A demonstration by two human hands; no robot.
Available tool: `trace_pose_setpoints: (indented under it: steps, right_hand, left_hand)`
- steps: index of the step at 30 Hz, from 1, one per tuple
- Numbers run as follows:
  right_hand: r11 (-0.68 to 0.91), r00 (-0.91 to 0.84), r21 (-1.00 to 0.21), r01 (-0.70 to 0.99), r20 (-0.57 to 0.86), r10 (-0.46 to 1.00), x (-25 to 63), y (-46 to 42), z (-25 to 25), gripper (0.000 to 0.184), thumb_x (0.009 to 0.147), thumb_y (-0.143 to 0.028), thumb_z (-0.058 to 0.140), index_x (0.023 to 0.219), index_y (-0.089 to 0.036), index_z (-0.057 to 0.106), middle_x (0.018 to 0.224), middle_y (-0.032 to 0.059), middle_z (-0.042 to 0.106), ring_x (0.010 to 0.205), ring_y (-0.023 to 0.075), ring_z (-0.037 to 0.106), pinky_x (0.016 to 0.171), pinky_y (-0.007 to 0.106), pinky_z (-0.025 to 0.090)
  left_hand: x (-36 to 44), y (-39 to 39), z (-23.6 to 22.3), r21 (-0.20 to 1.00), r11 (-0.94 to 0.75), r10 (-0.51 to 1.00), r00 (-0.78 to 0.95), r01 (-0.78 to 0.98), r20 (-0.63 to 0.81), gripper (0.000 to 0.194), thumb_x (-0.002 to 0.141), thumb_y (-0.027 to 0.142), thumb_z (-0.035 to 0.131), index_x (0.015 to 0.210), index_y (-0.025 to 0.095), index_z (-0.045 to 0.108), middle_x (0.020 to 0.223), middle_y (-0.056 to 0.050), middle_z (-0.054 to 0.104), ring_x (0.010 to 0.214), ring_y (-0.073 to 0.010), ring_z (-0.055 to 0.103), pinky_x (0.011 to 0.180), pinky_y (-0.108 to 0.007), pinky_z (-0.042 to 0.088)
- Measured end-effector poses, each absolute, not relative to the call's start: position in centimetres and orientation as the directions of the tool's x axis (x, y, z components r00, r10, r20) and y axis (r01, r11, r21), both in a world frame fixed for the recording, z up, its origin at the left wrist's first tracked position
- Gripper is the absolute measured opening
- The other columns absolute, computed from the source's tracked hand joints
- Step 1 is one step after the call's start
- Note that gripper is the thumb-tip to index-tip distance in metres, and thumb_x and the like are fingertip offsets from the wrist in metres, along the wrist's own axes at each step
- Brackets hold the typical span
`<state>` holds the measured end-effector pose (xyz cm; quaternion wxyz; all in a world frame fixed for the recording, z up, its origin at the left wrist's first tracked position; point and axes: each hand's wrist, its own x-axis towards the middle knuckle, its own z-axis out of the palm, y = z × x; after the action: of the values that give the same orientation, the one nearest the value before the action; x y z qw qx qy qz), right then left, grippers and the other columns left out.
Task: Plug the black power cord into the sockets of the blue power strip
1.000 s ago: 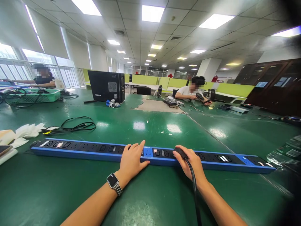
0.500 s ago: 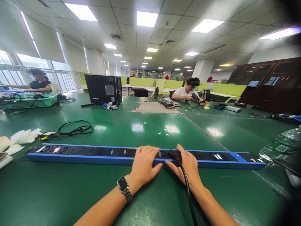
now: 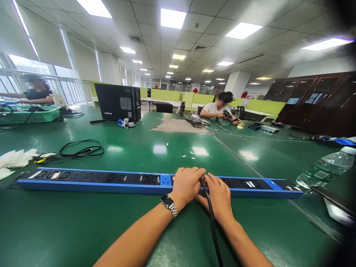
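Note:
A long blue and black power strip (image 3: 91,187) lies across the green table in front of me, its sockets facing up. My left hand (image 3: 187,187), with a watch (image 3: 169,204) on its wrist, is closed, its fingers curled over the black plug (image 3: 205,181) near the strip's middle. Close against the plug's other side is my right hand (image 3: 219,196), thumb on the near side and fingers bent over the strip. Between the hands a thick black power cord (image 3: 213,226) runs from the plug toward me. Fingers hide most of the plug and the socket beneath it.
A coiled black cable (image 3: 83,150) and white crumpled gloves or tissue (image 3: 19,158) lie at left. A plastic bottle (image 3: 324,168) lies by the strip's right end. Farther back are a black computer case (image 3: 114,102), a green basket (image 3: 47,114) and two people, one holding a dark tool (image 3: 228,114).
My left hand has moved right, from the strip onto the plug, and its fingers have closed there. My right hand stays beside the plug. The view has shifted slightly.

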<state>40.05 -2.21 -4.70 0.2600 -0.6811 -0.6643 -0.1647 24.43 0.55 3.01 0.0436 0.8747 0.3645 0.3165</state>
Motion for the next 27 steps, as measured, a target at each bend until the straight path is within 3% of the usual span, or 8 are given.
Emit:
trace_pose_setpoints:
  steps: [4,8,12,15,27]
  right_hand:
    - [-0.003,0.083,-0.146,0.989,0.544,0.835,39.8,-2.3,-4.4,0.076,0.072,-0.067,0.059,0.130,-0.019,0.052,0.139,0.0132,0.052,0.128,0.0343,0.043,0.106,0.052,0.030]
    - [-0.019,0.099,-0.159,0.987,0.509,0.855,39.8,-2.2,-4.3,0.083,0.069,-0.072,0.059,0.132,-0.018,0.052,0.141,0.0123,0.051,0.129,0.0343,0.041,0.107,0.051,0.029]
    - [-0.020,0.102,-0.163,0.986,0.512,0.853,39.9,-2.2,-4.5,0.084,0.070,-0.074,0.056,0.132,-0.018,0.052,0.142,0.0129,0.050,0.130,0.0342,0.041,0.107,0.052,0.028]
    - [-0.010,0.094,-0.162,0.987,0.521,0.848,40.0,-2.2,-4.6,0.083,0.072,-0.074,0.054,0.132,-0.017,0.052,0.141,0.0132,0.050,0.130,0.0340,0.041,0.107,0.051,0.028]
    - [-0.043,0.111,-0.149,0.988,0.486,0.867,39.8,-2.4,-4.4,0.088,0.073,-0.078,0.049,0.135,-0.016,0.050,0.144,0.0128,0.047,0.133,0.0336,0.038,0.109,0.050,0.025]
  left_hand:
    - [20.9,1.0,5.7,0.415,-0.706,0.632,0.245,0.573,0.735,0.031,0.094,0.030,0.050,0.124,0.027,0.058,0.119,-0.003,0.069,0.104,-0.0195,0.064,0.091,-0.033,0.047]
    - [12.4,1.9,5.3,0.550,-0.560,0.709,0.014,0.620,0.705,0.036,0.092,0.040,0.051,0.124,0.025,0.061,0.114,-0.006,0.072,0.100,-0.0218,0.067,0.089,-0.034,0.051]
    - [4.0,1.3,2.0,0.607,-0.431,0.834,0.039,0.668,0.550,0.051,0.089,0.052,0.051,0.128,0.020,0.059,0.108,-0.007,0.074,0.095,-0.0231,0.070,0.089,-0.036,0.054]
    - [0.9,0.5,0.6,0.574,-0.443,0.864,0.157,0.688,0.478,0.056,0.087,0.058,0.050,0.127,0.020,0.059,0.110,-0.007,0.073,0.094,-0.0236,0.070,0.090,-0.037,0.054]
    - [1.0,1.4,2.3,0.426,-0.577,0.811,0.427,0.696,0.401,0.043,0.091,0.047,0.049,0.122,0.022,0.064,0.115,-0.008,0.071,0.102,-0.0240,0.067,0.092,-0.036,0.052]
